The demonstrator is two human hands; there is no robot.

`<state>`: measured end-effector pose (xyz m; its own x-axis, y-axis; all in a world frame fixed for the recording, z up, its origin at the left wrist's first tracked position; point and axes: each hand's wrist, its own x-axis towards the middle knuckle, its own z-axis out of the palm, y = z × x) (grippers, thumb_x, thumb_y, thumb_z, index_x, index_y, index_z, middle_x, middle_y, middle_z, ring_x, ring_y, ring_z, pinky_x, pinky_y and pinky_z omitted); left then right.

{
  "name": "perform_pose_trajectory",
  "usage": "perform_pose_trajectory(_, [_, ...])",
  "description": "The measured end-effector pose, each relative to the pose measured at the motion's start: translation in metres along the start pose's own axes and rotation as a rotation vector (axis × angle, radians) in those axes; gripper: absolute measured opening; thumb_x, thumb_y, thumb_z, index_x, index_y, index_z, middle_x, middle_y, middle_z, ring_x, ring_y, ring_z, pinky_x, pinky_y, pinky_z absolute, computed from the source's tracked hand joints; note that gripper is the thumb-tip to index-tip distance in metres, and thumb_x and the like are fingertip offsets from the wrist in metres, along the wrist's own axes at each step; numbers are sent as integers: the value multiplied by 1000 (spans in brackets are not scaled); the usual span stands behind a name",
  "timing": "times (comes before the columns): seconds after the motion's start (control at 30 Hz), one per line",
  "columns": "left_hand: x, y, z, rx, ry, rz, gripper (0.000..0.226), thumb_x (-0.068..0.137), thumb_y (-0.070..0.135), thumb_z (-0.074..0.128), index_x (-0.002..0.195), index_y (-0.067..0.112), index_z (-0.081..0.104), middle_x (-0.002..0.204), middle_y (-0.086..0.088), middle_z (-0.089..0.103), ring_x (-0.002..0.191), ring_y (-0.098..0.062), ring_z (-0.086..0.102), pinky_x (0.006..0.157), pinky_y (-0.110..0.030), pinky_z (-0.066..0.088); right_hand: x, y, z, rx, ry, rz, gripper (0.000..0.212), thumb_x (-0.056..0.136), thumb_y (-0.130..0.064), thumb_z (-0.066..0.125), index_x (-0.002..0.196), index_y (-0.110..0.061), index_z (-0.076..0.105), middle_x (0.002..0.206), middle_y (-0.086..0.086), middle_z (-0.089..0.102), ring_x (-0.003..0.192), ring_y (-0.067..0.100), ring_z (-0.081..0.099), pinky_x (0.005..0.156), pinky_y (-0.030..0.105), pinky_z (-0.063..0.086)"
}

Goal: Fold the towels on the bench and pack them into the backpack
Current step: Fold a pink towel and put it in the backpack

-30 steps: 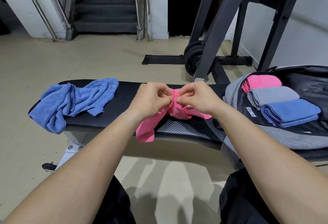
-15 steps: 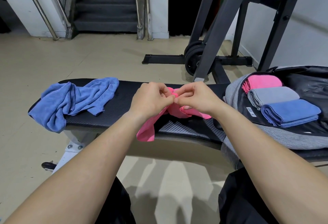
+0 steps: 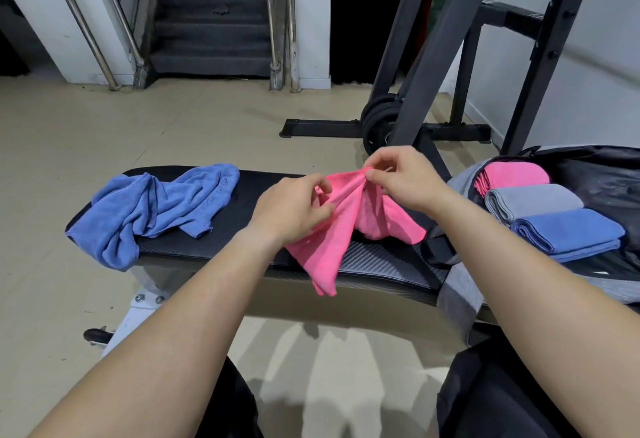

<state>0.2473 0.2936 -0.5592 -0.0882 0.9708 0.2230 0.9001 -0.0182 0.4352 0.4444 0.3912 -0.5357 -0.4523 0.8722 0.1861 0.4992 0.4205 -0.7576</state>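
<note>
Pink towel [image 3: 341, 229] bunched up between both hands over bench [image 3: 263, 188], right hand [image 3: 405, 181] pinching its top edge, left hand [image 3: 294, 209] gripping a fold just below, crumpled blue towel [image 3: 156, 209] out past left hand, open backpack [image 3: 606, 174] beside right hand.

bunched pink towel [image 3: 329, 243], perhaps half-lifted

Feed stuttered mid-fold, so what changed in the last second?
The right hand rose rightward, pinching the crumpled pink towel; the left hand, also gripping it, dipped slightly, spreading the cloth between them. The crumpled blue towel, black bench and grey backpack with its folded towels stayed put.
</note>
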Motion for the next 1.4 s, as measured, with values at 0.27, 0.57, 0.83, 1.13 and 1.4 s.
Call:
perform_pose_trajectory(0.27, [-10,14,-3,-140,-166,71,29,85,56,58,73,35,74,64,11,65,60,-4,57,60,-32,50,29,-42,-36,-116,38,-74,18,91,-12,60,83,-25,71,75,-11,68,59,-4,60,65,24,47])
perform_pose_trajectory(0.57, [3,9,-1,-409,85,-68,33,72,66,66,89,37,64,75,11,66,72,-9,64,71,-43,56,16,-58,-45,-31,-213,-136,11,99,-4,57,97,-3,68,77,0,64,65,7,57,57,17,46])
perform_pose_trajectory(0.83, [13,19,-1,-447,231,-103,11,85,26,61,77,29,68,68,16,69,66,-6,65,68,-36,56,11,-56,-57,-216,-238,-198,15,98,-5,58,93,-14,68,85,1,72,74,12,62,80,37,54])
perform_pose_trajectory(1.13, [11,-22,-8,-315,83,-306,10,69,20,58,77,25,61,62,6,71,59,-19,69,66,-39,59,15,-44,-61,-340,4,-176,18,97,-11,57,87,-23,66,81,-8,68,77,11,64,76,30,51])
perform_pose_trajectory(1.4, [4,-50,-19,-304,25,-343,21,75,0,66,78,21,63,59,8,67,55,-1,63,58,-24,47,28,-29,-60,-414,65,-119,15,96,-11,57,89,-20,66,82,-6,65,84,18,63,80,30,48])
